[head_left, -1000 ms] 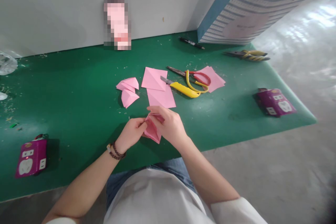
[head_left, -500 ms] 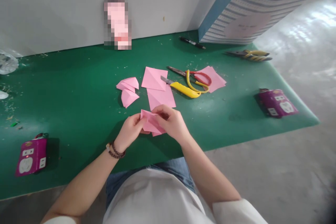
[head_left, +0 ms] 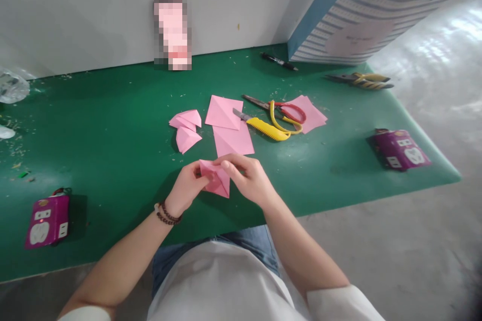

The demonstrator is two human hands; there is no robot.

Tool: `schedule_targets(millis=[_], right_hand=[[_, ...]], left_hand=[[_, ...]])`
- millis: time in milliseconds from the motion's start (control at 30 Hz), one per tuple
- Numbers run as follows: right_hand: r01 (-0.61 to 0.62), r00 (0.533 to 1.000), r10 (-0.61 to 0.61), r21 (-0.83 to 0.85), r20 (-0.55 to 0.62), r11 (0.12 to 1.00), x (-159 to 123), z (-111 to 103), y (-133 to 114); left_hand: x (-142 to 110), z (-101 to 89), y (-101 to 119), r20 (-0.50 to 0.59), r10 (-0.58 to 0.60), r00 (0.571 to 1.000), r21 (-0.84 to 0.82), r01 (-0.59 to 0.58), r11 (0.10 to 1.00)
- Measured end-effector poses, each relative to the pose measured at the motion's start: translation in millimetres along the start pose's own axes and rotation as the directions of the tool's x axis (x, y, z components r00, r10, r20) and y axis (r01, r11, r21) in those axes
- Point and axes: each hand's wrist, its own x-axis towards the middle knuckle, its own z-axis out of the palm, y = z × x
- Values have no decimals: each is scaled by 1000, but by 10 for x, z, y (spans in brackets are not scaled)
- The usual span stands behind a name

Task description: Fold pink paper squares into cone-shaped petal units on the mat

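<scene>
Between my hands is a partly folded sheet of pink paper [head_left: 217, 183], held just above the table's near side. My left hand [head_left: 189, 185] pinches its left edge, thumb on the upper face. The fingers of my right hand [head_left: 246, 176] are closed on its upper right edge, and some fingertips are hidden behind it. Beyond the hands lie two flat pink sheets [head_left: 234, 141] with crease lines, partly overlapping. To their left rest folded pink paper pieces [head_left: 188, 133]. A yellow utility knife [head_left: 268, 129] has its blade over the sheets, touching scissors [head_left: 276, 109] with red and yellow handles.
More pink paper squares [head_left: 312, 114] lie partly under the scissors. A pen [head_left: 279, 61], pliers [head_left: 359, 80] and a striped paper bag [head_left: 339, 25] stand or lie at the back right. Purple power boxes [head_left: 402, 149] sit on both sides of the green table [head_left: 124, 125].
The pink paper has turned in my hands, and its lower corner now points down to the right. My right thumb has moved up along its edge. The view has shifted slightly.
</scene>
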Motion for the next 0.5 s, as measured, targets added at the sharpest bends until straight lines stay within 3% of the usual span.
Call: schedule_targets(millis=[233,500], right_hand=[[4,999,5,-179,50,984,45,-31,-49],[-10,995,59,-514,80,858,97,8,-96]], left_hand=[[14,-35,-22,40,51,998,109,-55,992],[-4,-39,3,67,91,994,236,-105,966]])
